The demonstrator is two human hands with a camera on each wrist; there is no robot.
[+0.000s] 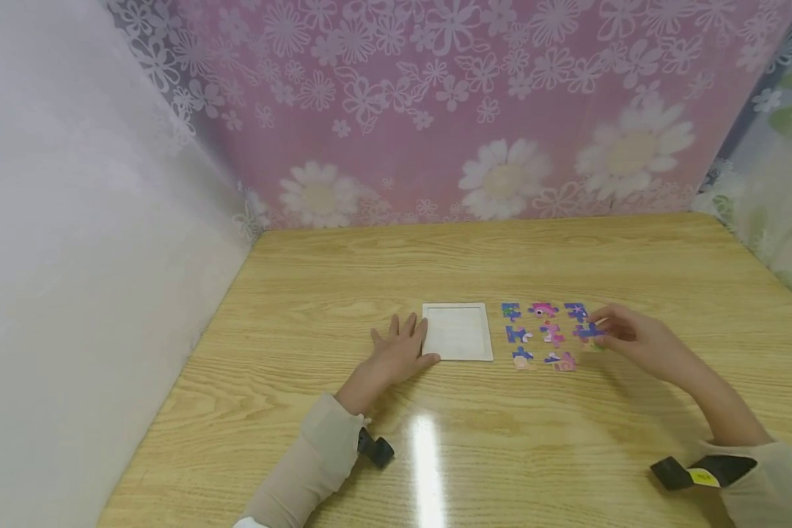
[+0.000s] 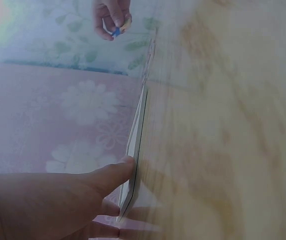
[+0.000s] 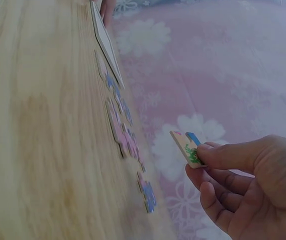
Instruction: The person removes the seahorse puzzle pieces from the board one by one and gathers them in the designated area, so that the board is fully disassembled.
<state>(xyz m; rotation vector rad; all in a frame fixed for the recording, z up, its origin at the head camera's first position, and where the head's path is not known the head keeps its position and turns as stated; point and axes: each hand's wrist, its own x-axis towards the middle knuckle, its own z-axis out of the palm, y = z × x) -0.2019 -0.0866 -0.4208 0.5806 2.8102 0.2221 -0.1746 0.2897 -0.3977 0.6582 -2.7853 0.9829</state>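
Observation:
My right hand (image 1: pixel 653 348) pinches a jigsaw piece (image 3: pixel 184 146) between thumb and fingers, lifted off the table. The piece is beige with a green plant print and a blue corner. Several loose jigsaw pieces (image 1: pixel 552 334) in pink, blue and purple lie in rows just left of that hand. Beside them sits a shallow white square puzzle tray (image 1: pixel 489 341), its inside bare. My left hand (image 1: pixel 399 357) rests with spread fingers at the tray's left edge. In the left wrist view, its thumb touches the tray's rim.
A wood-grain table (image 1: pixel 290 315) carries everything. Behind it hangs a pink flowered curtain (image 1: pixel 396 161), with a pale wall (image 1: pixel 105 242) on the left and a leaf-patterned covering (image 1: pixel 782 213) on the right. Dark camera mounts (image 1: pixel 376 449) sit at both wrists.

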